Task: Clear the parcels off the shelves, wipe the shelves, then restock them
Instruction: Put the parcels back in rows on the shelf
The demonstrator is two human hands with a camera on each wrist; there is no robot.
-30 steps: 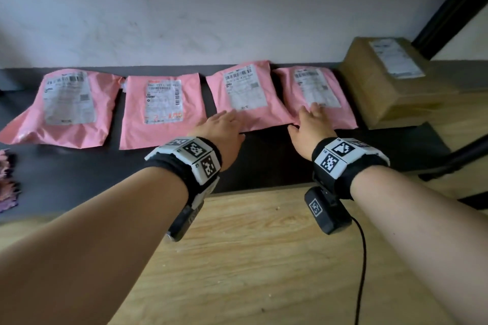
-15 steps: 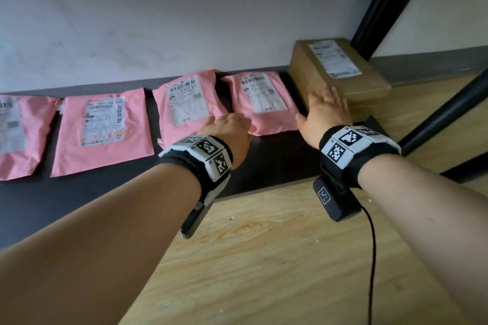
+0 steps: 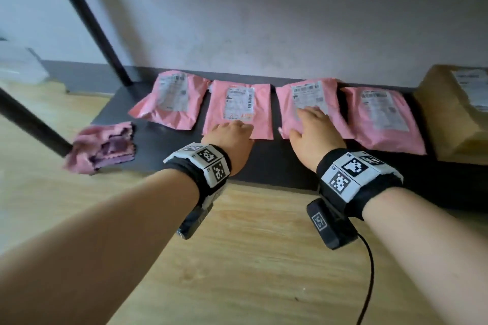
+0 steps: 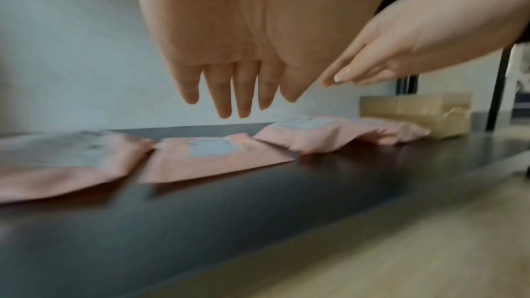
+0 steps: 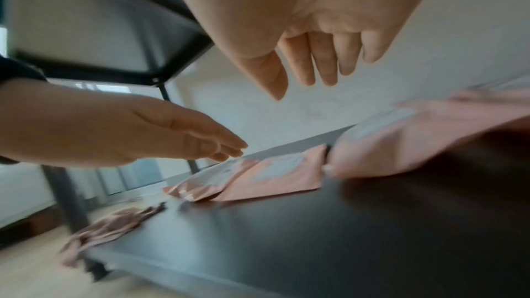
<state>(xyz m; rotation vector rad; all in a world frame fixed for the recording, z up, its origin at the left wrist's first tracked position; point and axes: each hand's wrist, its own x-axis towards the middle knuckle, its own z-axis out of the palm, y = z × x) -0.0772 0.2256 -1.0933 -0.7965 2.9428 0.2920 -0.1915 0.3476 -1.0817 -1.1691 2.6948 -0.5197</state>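
Four pink mailer parcels lie in a row on the black bottom shelf (image 3: 264, 163): a first (image 3: 169, 100), second (image 3: 237, 103), third (image 3: 309, 97) and fourth (image 3: 383, 116). A brown cardboard box (image 3: 454, 113) stands at the row's right end. My left hand (image 3: 232, 129) is over the near edge of the second parcel, fingers straight. My right hand (image 3: 314, 124) is spread over the third parcel. In the left wrist view my left hand's fingers (image 4: 226, 99) hang a little above the parcels (image 4: 212, 158). The right wrist view shows my right hand (image 5: 315, 69) likewise held above them, holding nothing.
A crumpled pink and purple cloth (image 3: 105, 148) hangs over the shelf's left front corner. Black frame posts (image 3: 89, 24) rise at the left, and another shelf board runs overhead. The wall stands close behind the parcels. Wooden floor (image 3: 237, 258) lies in front.
Both hands have moved left along the row: the right from the cardboard box to the third parcel, the left from the third parcel to the second. My view swung left too.
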